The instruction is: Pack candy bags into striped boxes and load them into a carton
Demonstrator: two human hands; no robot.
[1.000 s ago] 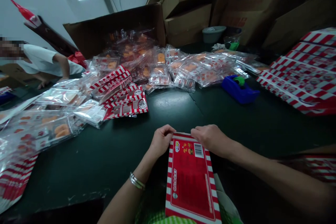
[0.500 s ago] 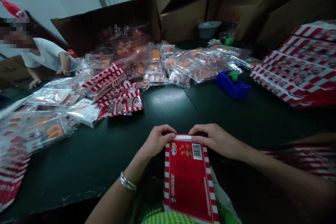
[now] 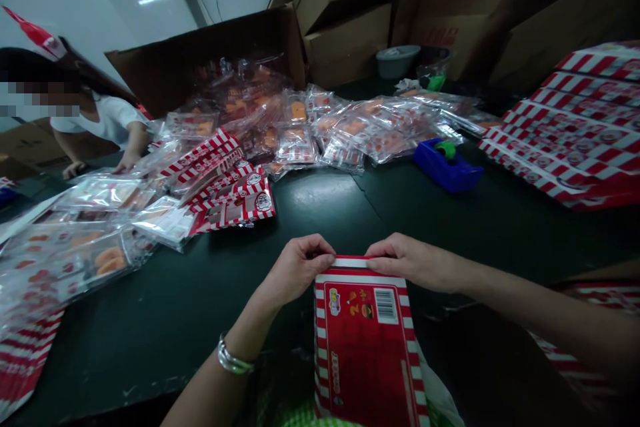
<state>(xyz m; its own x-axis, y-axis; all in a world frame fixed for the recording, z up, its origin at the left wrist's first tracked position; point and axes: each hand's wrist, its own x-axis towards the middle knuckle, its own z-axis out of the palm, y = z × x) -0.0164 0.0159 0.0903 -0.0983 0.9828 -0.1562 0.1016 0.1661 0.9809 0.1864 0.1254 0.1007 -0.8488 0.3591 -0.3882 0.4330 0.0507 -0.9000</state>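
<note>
A red-and-white striped cardboard box (image 3: 367,353), printed with a barcode and small food pictures, stands in front of me at the table edge. My left hand (image 3: 303,263) pinches the left corner of its white top flap (image 3: 351,263). At the right corner of that flap, my right hand (image 3: 407,260) is closed with thumb and fingers on the edge. The box's lower end runs down toward my green checked clothing. Whether anything is inside the box cannot be seen.
Clear plastic packets (image 3: 345,123) with orange toy pieces are heaped across the back. Folded striped boxes (image 3: 235,203) lie left of centre; more striped boxes (image 3: 575,133) are stacked right. A blue tape dispenser (image 3: 447,170) sits between. Behind are cartons (image 3: 350,40). Another person (image 3: 103,123) leans at far left.
My hands stay on the flap, the right one slightly further right. A gap with a dark line now shows below the white flap. The view has shifted a little.
</note>
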